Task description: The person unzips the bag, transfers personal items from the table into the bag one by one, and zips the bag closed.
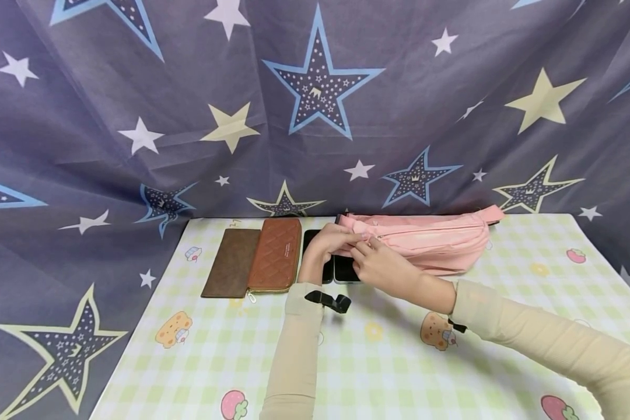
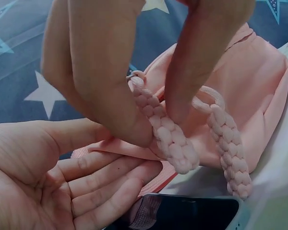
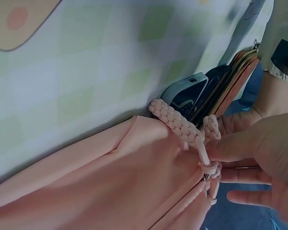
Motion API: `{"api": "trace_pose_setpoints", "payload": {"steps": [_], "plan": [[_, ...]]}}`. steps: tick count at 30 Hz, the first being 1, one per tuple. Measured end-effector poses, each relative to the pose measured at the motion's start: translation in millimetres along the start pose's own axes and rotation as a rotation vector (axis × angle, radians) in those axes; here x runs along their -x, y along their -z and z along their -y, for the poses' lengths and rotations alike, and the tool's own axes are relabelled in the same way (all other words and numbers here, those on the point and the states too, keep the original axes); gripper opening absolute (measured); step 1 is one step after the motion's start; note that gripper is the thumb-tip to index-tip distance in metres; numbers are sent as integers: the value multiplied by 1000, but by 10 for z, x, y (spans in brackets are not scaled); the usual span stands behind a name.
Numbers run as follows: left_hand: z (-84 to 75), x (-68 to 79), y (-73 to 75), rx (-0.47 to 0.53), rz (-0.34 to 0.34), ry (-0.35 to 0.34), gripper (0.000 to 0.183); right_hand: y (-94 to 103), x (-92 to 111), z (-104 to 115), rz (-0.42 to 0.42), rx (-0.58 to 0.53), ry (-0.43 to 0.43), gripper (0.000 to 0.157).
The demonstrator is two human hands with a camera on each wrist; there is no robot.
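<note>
A pink fabric bag (image 1: 441, 239) lies along the table's back edge, its zipper running along the top. My left hand (image 1: 328, 242) is at the bag's left end; in the left wrist view its fingers (image 2: 110, 177) stretch under the fabric edge while the thumb lies above. From the right, my right hand (image 1: 385, 268) meets it. Right thumb and fingertips pinch a braided pink zipper pull (image 2: 165, 129). A second braided pull (image 2: 230, 151) hangs beside it. In the right wrist view, the right hand (image 3: 259, 153) partly hides the left palm.
Two dark phones lie left of the bag, partly under the hands; the nearer phone (image 1: 345, 271) shows its dark face. Beside them are a quilted brown zip wallet (image 1: 275, 254) and a flat dark-brown wallet (image 1: 231, 262). A starry curtain (image 1: 189, 105) hangs behind the checked tablecloth (image 1: 346, 361).
</note>
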State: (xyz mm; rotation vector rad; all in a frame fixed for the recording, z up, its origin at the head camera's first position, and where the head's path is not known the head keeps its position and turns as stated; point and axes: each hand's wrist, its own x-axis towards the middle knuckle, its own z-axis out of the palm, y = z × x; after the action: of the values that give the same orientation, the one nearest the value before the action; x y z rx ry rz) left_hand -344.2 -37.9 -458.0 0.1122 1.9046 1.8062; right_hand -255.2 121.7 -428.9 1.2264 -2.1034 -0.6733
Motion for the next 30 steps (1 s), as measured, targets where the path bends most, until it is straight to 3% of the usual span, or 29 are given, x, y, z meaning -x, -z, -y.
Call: {"api": "trace_pose_setpoints", "payload": {"steps": [7, 16, 30], "plan": [[-58, 21, 1, -27, 15, 61, 25, 30, 15, 8, -6, -4, -2, 14], [-50, 28, -12, -18, -23, 109, 23, 40, 33, 8, -5, -33, 2, 10], [-42, 12, -22, -13, -36, 104, 21, 65, 25, -27, 27, -30, 13, 10]]}}
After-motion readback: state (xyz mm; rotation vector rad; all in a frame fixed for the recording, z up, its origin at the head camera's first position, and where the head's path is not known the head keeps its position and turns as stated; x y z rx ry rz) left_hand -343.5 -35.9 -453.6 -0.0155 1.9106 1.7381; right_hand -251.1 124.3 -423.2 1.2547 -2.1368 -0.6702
